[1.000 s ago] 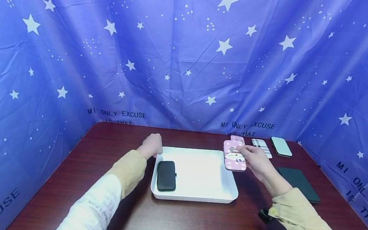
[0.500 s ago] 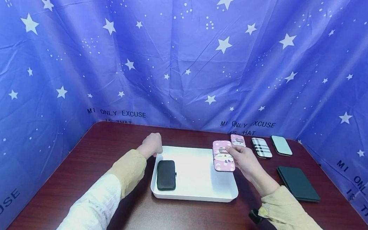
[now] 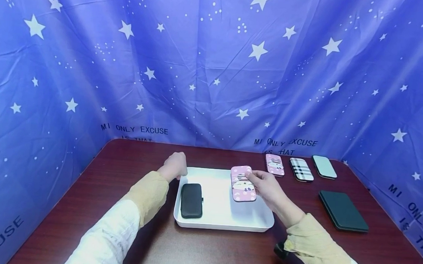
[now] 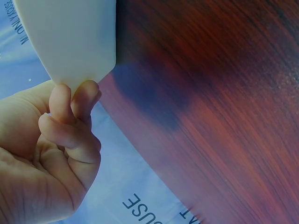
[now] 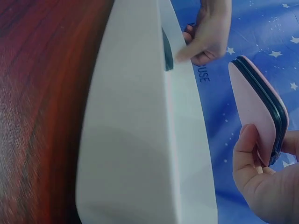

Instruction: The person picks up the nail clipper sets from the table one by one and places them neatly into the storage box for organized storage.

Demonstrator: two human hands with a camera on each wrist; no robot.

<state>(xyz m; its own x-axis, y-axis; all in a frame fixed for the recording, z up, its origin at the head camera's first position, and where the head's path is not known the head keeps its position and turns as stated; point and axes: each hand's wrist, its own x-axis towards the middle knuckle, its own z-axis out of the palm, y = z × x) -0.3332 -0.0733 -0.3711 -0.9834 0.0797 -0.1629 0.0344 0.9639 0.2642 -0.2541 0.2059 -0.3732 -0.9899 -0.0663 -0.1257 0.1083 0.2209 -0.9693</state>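
My right hand [image 3: 266, 186] pinches a slim pink patterned case [image 3: 244, 184] by its right edge. It holds the case above the right half of a white tray [image 3: 214, 226]. The right wrist view shows this pink case [image 5: 254, 105] edge-on, with a dark band around its side. At the tray's back left corner, my left hand [image 3: 175, 165] grips the rim. Fingers [image 4: 60, 100] pinch that corner in the left wrist view. A black case [image 3: 191, 200] lies inside the tray on the left, well apart from the pink one.
Behind and right of the tray lie a second pink patterned case [image 3: 275, 165], a plaid case [image 3: 301, 169] and a pale green case [image 3: 324, 167]. A dark green flat case [image 3: 343, 210] lies nearer on the right. Starred blue cloth [image 3: 215, 67] hangs behind the table.
My right hand has carried the pink case leftward, from the tray's right rim to above its inside. The second pink case and plaid case are now uncovered. My left hand stays on the corner.
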